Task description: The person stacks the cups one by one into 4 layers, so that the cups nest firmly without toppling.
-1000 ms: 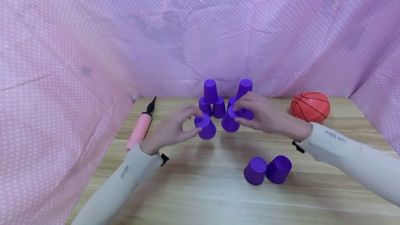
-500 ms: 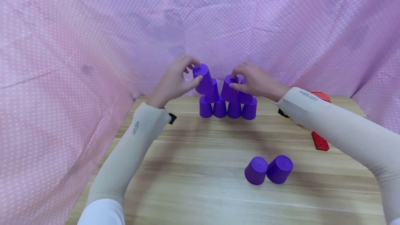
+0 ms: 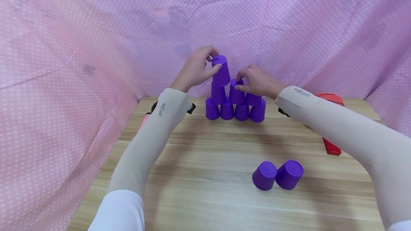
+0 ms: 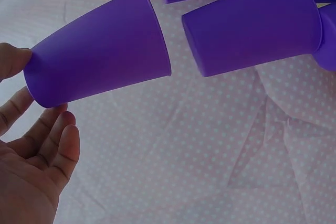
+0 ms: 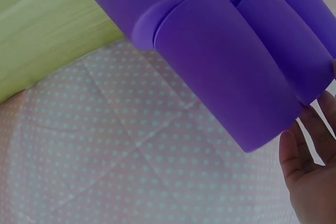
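Purple cups stand upside down in a stack at the back of the table. In the head view my left hand [image 3: 200, 66] pinches a purple cup [image 3: 221, 72] by its base, over the left cup [image 3: 218, 95] of the upper row. The left wrist view shows a gap between the held cup's rim [image 4: 160, 35] and the cup below [image 4: 252, 32]. My right hand [image 3: 258, 80] pinches the base of the middle upper-row cup [image 3: 237, 93], which rests on the bottom row [image 3: 242, 112]. Beside it stands the right upper-row cup [image 5: 226, 72], near my right fingers.
Two more upside-down purple cups [image 3: 264, 176] stand side by side at the front right of the wooden table [image 3: 205, 174]. A red ball [image 3: 330, 98] and a red slotted piece [image 3: 332, 148] lie partly behind the right arm. A pink pump [image 3: 145, 118] is mostly hidden by the left arm.
Both hands have moved from in front of the stack up to it. The right hand's cup now sits in the upper row's middle. My left hand has lifted its cup and brought it rightward.
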Demonstrator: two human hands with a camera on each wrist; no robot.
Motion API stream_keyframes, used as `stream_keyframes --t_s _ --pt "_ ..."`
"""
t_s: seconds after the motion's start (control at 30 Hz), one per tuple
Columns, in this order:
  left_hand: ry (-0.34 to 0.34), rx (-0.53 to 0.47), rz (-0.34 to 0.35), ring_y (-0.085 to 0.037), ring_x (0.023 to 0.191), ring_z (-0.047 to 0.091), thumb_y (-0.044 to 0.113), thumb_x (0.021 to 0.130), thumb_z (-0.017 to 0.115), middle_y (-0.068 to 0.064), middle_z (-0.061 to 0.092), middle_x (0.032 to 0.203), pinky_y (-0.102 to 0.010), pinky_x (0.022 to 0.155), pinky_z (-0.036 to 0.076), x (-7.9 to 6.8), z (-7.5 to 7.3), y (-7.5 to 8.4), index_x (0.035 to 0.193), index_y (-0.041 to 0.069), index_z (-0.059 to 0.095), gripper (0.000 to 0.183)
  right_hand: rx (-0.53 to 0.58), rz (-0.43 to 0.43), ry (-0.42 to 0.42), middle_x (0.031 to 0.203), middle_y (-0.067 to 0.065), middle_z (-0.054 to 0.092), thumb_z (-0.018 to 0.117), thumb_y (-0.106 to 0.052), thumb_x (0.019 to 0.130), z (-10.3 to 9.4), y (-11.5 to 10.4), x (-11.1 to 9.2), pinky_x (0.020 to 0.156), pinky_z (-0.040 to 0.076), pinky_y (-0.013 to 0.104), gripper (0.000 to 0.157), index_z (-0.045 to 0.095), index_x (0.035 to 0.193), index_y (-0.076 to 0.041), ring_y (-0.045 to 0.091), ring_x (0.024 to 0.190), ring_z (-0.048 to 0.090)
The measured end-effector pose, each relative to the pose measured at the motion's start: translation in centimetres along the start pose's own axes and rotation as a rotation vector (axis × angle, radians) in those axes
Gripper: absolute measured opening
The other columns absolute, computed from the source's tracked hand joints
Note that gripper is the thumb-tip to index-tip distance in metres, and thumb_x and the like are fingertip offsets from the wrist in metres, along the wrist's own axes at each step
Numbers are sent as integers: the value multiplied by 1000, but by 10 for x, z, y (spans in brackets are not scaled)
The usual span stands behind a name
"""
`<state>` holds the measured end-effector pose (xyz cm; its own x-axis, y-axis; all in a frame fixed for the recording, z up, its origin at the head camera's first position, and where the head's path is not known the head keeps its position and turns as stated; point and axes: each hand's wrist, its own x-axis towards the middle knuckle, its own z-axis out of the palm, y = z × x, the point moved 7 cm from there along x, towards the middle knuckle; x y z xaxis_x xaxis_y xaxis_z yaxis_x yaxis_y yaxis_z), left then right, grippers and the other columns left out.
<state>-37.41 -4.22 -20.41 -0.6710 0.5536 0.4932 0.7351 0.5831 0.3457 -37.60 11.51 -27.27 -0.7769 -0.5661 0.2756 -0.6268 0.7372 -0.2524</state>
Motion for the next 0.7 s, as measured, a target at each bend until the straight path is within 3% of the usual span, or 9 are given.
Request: stream_keyframes --t_s 0.33,0.7 --pt "-57 28 -91 -20 101 51 25 89 65 -3 58 109 -26 86 40 10 16 -12 113 9 55 31 42 6 6 87 5 66 75 -27 81 6 3 6 77 42 41 25 68 93 -6 26 85 53" --pt "-101 29 -112 -21 102 51 25 92 62 -3 57 110 -27 87 40 19 27 -17 114 8 55 29 69 58 8 93 7 65 74 -27 83 10 12 3 78 42 42 26 65 94 -5 25 87 51"
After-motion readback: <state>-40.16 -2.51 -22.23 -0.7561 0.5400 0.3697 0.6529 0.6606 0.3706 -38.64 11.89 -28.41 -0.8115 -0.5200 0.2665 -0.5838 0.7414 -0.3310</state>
